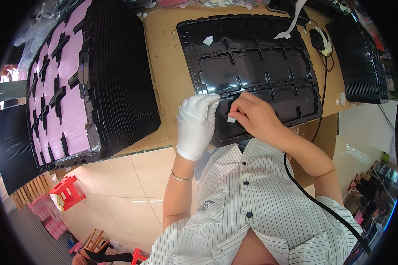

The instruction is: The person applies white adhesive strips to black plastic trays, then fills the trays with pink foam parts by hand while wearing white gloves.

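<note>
A black plastic tray (252, 68) with shallow compartments and raised cross-shaped ribs lies on the brown cardboard-covered table. My left hand (194, 126), in a white glove, is at its near left edge with the fingers closed. What those fingers pinch, if anything, is hidden. Beside it my bare right hand (256, 115) is curled over the near compartments. A small white piece (231, 119) shows at the right fingertips, just above the tray. Another small white piece (208, 40) lies in the tray's far left compartment, and a white strip (289, 31) crosses the far right part.
A tall stack of black trays (119, 79) stands at the left, its top one holding pink sheets (68, 53). More stacked black trays (356, 62) are at the far right. A black cable (325, 88) runs down the right side. A red stool (68, 193) is on the floor.
</note>
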`<state>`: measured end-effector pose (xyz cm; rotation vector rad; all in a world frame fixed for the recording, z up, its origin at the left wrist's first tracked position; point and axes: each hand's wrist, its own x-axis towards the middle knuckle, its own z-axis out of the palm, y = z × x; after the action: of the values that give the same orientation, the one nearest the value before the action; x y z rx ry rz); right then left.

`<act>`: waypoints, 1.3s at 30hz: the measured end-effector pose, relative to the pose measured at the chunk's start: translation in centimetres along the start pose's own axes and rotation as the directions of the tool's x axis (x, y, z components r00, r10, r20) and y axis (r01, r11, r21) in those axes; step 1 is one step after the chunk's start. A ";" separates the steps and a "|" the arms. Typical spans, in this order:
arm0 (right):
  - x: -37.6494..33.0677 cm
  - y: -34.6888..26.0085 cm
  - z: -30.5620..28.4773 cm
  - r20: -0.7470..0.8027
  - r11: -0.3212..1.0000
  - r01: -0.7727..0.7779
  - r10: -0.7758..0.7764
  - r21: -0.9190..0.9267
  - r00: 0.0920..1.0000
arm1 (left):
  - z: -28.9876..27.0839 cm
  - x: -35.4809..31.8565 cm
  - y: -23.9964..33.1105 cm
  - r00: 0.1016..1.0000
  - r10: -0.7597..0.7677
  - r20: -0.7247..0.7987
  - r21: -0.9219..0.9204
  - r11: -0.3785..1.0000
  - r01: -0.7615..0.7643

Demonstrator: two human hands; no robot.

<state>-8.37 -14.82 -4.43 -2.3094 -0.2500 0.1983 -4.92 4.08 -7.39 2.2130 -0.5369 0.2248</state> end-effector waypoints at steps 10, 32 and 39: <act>0.1 -0.9 0.4 -0.074 0.966 -0.001 -0.019 -0.257 0.997 | 0.0 0.1 -0.4 0.999 0.045 -0.018 0.012 0.999 -0.045; -0.6 -0.2 -0.8 0.021 0.972 -0.075 0.073 0.223 0.997 | 0.0 0.0 -0.2 0.999 0.040 -0.017 0.017 0.999 -0.040; -0.8 -1.3 -1.2 0.160 0.988 -0.068 0.045 0.140 0.986 | 0.1 0.1 -0.5 0.999 0.037 -0.027 -0.018 0.999 -0.038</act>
<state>-8.99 -14.97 -2.63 -2.1603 -0.2407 0.4141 -4.64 4.28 -7.78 2.1808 -0.5643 0.2676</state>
